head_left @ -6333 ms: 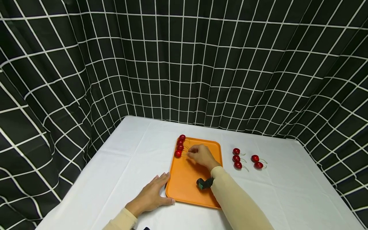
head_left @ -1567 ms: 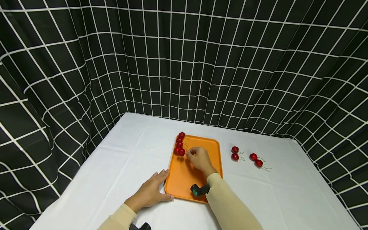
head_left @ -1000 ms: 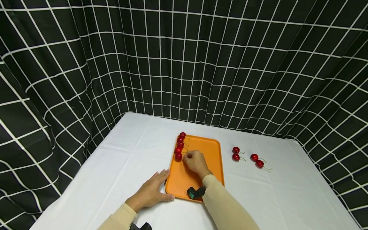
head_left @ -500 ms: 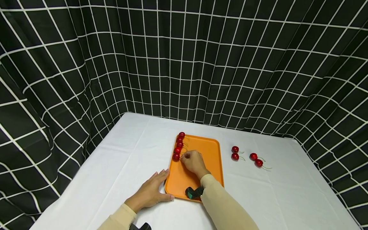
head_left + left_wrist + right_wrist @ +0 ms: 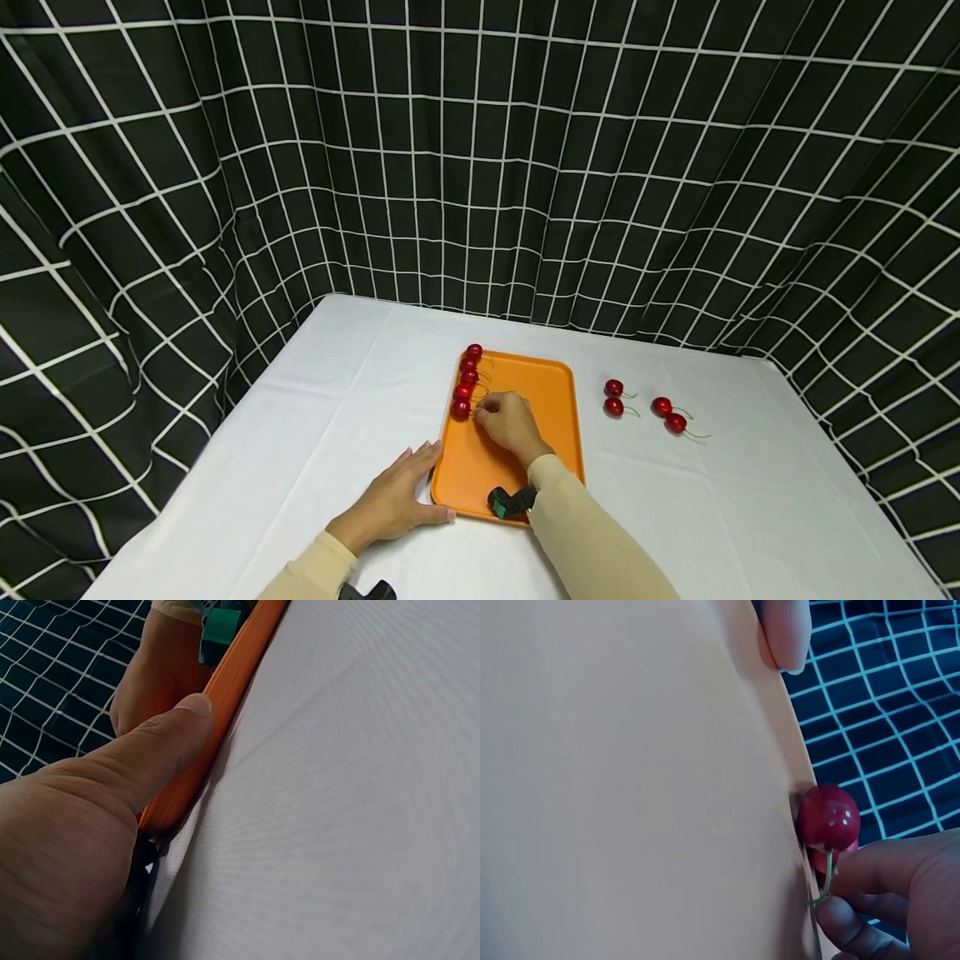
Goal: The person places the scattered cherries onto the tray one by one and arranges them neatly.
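Over the left half of the orange tray [image 5: 472,479], my right hand [image 5: 507,423] pinches the thin green stem [image 5: 828,874] of a red cherry [image 5: 461,409] between thumb and finger. That cherry sits against the tray's left rim, at the near end of a line of several cherries [image 5: 468,364] running along the rim to the far left corner. My left hand [image 5: 393,504] rests at the tray's near left corner, fingers extended along the left side. Its thumb [image 5: 169,739] lies straight against the near rim in the left wrist view.
Right of the tray, two cherries [image 5: 613,397] lie on the white tablecloth [image 5: 750,500], and another pair [image 5: 669,415] lies farther right. A black curtain with a white grid [image 5: 487,167] surrounds the back and sides of the table.
One cherry from the group of three beside the tray now sits at the near end of the rim line. My right hand brought it leftward and nearer, then held almost still. My left hand stayed put.
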`<move>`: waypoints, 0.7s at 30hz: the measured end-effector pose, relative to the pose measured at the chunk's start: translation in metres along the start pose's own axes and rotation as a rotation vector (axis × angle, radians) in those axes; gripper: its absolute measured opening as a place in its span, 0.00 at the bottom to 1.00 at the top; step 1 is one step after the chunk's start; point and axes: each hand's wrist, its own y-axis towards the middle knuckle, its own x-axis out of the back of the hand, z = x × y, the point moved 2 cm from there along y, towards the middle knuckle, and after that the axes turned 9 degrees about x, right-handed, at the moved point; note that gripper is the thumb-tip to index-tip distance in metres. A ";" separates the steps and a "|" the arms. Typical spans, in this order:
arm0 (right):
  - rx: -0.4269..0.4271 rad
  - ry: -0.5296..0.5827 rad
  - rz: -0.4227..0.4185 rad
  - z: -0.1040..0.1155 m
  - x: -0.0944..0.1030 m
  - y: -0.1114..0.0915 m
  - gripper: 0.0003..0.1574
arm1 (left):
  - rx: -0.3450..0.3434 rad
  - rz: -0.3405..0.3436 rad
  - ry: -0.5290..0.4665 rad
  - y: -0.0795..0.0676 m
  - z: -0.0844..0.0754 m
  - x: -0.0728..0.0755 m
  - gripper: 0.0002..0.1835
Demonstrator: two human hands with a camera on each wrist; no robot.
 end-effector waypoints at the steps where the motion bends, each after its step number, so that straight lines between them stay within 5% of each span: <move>1: -0.002 0.005 0.000 0.000 0.001 0.000 0.04 | 0.001 0.000 0.001 0.000 0.000 0.000 0.56; 12: -0.009 0.100 -0.021 -0.002 0.028 -0.009 0.07 | 0.005 0.010 0.000 0.001 0.000 0.000 0.57; 21: 0.057 0.116 -0.155 -0.008 0.080 -0.017 0.11 | 0.019 0.008 -0.032 0.001 0.000 -0.001 0.57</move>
